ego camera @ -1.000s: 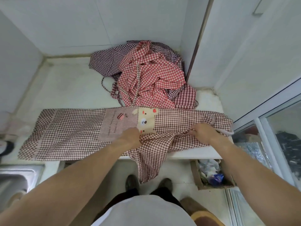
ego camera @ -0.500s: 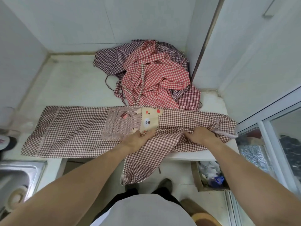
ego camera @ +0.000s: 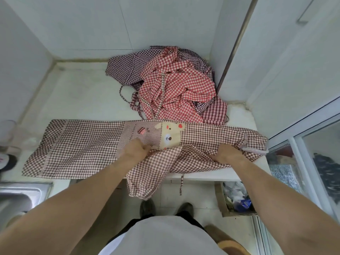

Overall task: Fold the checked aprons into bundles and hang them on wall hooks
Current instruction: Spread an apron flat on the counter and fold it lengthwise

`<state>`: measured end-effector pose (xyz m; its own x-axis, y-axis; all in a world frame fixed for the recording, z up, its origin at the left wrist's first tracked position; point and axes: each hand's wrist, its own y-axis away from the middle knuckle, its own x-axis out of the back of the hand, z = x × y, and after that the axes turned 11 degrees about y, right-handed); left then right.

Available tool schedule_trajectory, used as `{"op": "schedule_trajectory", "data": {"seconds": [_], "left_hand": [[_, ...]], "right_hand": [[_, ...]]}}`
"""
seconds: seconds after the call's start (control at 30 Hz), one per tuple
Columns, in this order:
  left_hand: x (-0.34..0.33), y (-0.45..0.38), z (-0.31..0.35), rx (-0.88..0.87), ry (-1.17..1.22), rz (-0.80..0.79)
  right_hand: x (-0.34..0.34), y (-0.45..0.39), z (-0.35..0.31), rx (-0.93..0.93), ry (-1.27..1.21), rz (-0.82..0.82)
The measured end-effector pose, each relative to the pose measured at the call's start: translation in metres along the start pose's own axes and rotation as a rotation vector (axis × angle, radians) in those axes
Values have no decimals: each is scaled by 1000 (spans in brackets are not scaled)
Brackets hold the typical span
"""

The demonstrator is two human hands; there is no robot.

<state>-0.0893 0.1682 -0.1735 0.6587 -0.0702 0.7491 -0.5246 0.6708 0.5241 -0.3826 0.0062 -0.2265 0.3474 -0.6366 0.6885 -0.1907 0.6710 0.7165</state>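
A brown checked apron (ego camera: 79, 144) with a bear patch lies stretched left to right along the front of the white counter (ego camera: 82, 100). One flap of it hangs over the counter's front edge between my arms. My left hand (ego camera: 137, 149) grips the cloth just below the bear patch. My right hand (ego camera: 228, 153) grips bunched cloth near the apron's right end, beside a pale strap. A heap of red checked and dark checked aprons (ego camera: 176, 89) sits at the back right corner. No wall hooks are in view.
A steel sink (ego camera: 16, 196) is at the lower left. A cardboard box of rubbish (ego camera: 233, 199) stands on the floor under the counter's right end. A sliding glass door frame (ego camera: 301, 148) runs along the right. Walls close the counter's back and left.
Both hands have drawn the hanging flap up onto the counter, so less cloth dangles over the edge. The left hand has shifted slightly right under the bear patch.
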Motion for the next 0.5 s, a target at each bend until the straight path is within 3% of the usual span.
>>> {"op": "schedule_trajectory", "data": {"seconds": [0.07, 0.1, 0.13, 0.2, 0.33, 0.4, 0.5], "left_hand": [[-4, 3, -2, -185, -75, 326], [-8, 9, 0, -336, -41, 420], [-13, 17, 5, -472, 23, 415], [-28, 37, 18, -568, 61, 195], [-73, 53, 29, -368, -152, -214], [-88, 55, 33, -285, -202, -241], [-96, 53, 43, -237, -232, -145]], "right_hand": [[0, 0, -1, -3, 5, -11], [1, 1, -3, -8, 9, -17], [1, 1, -3, -15, 12, -19], [2, 1, -5, -30, 12, -29], [1, -2, -7, -39, -12, -35], [1, 0, -7, -38, -30, -42], [2, 1, -8, -44, -53, -49]]}}
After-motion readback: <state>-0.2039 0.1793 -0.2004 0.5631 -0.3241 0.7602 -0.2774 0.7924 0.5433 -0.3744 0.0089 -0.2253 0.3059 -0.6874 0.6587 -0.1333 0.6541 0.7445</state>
